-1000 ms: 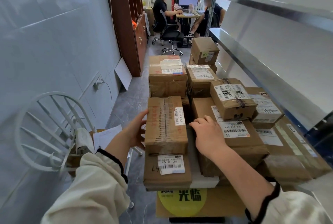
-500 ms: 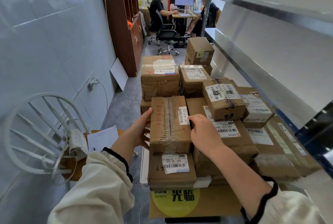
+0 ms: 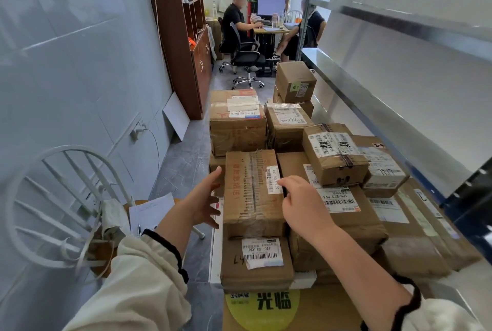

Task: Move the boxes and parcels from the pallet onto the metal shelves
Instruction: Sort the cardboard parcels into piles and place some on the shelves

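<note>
A long brown taped box (image 3: 253, 192) lies on top of the nearest stack of parcels, over a flatter box with a barcode label (image 3: 255, 269). My left hand (image 3: 203, 201) hovers at its left side with fingers spread, just off the cardboard. At the box's upper right edge sits my right hand (image 3: 303, 205); its fingers curl down between this box and the neighbouring labelled box (image 3: 343, 205), fingertips hidden. Several more parcels are piled behind and to the right. The metal shelves (image 3: 372, 107) run along the right, bare where visible.
A white chair (image 3: 53, 197) with papers on its seat stands close on the left. Grey floor (image 3: 186, 160) forms a narrow aisle beside the stack. Further back are a brown bookcase (image 3: 181, 37), an office chair (image 3: 245, 59) and two people at a desk (image 3: 269, 29).
My left hand has come off the taped box's left side and spread its fingers. My right hand has stayed at the box's right edge. The view has shifted slightly.
</note>
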`<state>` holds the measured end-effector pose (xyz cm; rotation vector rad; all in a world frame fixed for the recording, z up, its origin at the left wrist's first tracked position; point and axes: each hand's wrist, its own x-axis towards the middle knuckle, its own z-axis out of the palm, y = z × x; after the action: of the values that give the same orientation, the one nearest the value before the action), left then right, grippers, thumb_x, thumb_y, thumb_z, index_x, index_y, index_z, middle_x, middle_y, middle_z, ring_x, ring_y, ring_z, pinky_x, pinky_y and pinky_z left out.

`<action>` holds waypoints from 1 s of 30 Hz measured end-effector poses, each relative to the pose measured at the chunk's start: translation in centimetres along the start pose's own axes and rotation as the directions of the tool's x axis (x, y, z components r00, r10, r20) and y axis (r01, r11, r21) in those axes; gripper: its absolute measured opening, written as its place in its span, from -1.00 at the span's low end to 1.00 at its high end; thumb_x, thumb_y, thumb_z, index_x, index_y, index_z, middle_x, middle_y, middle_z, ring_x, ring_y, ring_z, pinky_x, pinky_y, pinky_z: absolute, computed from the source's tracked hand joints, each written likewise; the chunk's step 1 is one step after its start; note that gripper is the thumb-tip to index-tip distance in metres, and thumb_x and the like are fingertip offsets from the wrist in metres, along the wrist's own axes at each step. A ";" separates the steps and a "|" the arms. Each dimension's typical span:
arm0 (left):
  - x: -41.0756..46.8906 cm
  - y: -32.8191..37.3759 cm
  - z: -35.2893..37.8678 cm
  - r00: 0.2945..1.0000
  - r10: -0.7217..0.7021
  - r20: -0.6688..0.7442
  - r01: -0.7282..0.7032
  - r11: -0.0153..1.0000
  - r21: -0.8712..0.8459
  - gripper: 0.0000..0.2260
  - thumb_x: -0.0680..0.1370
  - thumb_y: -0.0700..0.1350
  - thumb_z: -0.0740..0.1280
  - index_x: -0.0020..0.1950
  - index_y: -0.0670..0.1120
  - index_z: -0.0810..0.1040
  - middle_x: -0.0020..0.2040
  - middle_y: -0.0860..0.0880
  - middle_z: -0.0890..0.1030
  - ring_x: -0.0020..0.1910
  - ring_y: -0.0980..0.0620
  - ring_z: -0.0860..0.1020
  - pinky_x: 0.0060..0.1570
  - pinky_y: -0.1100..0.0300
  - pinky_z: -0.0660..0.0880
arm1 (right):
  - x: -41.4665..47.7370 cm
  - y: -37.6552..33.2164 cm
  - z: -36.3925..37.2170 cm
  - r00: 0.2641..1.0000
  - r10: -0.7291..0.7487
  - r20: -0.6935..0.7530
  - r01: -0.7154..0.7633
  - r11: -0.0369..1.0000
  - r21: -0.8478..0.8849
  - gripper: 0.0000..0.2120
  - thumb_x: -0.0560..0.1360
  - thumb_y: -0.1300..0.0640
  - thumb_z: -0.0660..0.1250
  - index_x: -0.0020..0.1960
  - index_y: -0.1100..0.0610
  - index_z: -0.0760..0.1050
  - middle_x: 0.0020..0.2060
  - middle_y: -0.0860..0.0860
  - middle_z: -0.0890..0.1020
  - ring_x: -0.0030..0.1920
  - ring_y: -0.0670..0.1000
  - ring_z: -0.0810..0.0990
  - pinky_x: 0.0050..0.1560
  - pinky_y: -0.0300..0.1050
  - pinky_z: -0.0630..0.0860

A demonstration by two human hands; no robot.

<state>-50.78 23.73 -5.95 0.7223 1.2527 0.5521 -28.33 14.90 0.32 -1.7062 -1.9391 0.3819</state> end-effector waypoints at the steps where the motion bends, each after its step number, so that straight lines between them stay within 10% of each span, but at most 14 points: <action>1: 0.0 0.3 -0.5 1.000 0.011 -0.015 -0.011 1.000 0.002 -0.30 0.42 0.40 0.19 0.42 0.00 0.35 0.40 -0.25 0.34 0.32 -0.37 0.35 0.25 -0.40 0.24 | 0.0 0.0 0.0 1.000 -0.002 -0.004 0.002 1.000 0.005 -0.60 0.51 0.35 0.13 0.32 0.18 0.41 0.23 0.03 0.49 0.24 -0.02 0.44 0.23 -0.25 0.35; 8: 0.3 5.6 -3.7 0.921 0.264 -0.287 -0.262 0.964 0.047 -0.32 0.47 0.29 0.28 0.50 0.05 0.18 0.46 -0.09 0.27 0.39 -0.23 0.29 0.25 -0.25 0.29 | 1.1 -0.6 0.3 0.998 0.045 -0.038 -0.043 0.997 0.060 -0.61 0.51 0.34 0.15 0.31 0.15 0.43 0.24 0.00 0.50 0.25 -0.10 0.43 0.15 -0.43 0.24; 17: 2.5 11.4 -1.3 0.765 0.644 -0.002 -0.616 0.732 0.291 -0.35 0.58 -0.14 0.29 0.56 0.04 0.00 0.49 -0.09 0.27 0.44 -0.10 0.27 0.34 -0.01 0.31 | 0.9 -1.3 1.4 0.999 0.053 0.008 -0.053 0.998 0.029 -0.64 0.58 0.16 0.14 0.36 0.08 0.37 0.33 -0.08 0.40 0.32 -0.17 0.33 0.19 -0.45 0.14; 25: 3.3 12.0 -0.8 0.724 0.684 0.082 -0.677 0.684 0.273 -0.42 0.60 -0.25 0.20 0.55 0.00 0.03 0.45 -0.10 0.33 0.32 0.02 0.37 0.03 0.35 0.46 | 0.5 -1.1 1.6 0.999 0.043 0.023 -0.043 0.999 0.007 -0.62 0.60 0.09 0.10 0.41 0.08 0.32 0.42 -0.09 0.29 0.41 -0.17 0.21 0.32 -0.38 0.11; 30: 3.6 12.1 -0.8 0.729 0.679 0.085 -0.669 0.681 0.297 -0.42 0.61 -0.24 0.19 0.55 0.01 0.02 0.46 -0.12 0.31 0.39 -0.02 0.32 0.25 0.17 0.34 | 0.3 -1.0 1.8 0.999 0.031 0.023 -0.031 1.000 0.004 -0.61 0.60 0.09 0.11 0.42 0.08 0.31 0.43 -0.09 0.28 0.42 -0.17 0.19 0.34 -0.38 0.08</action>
<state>-50.51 34.47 0.66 1.4822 1.0835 0.9869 -30.13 15.24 -0.55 -1.7375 -1.9284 0.4187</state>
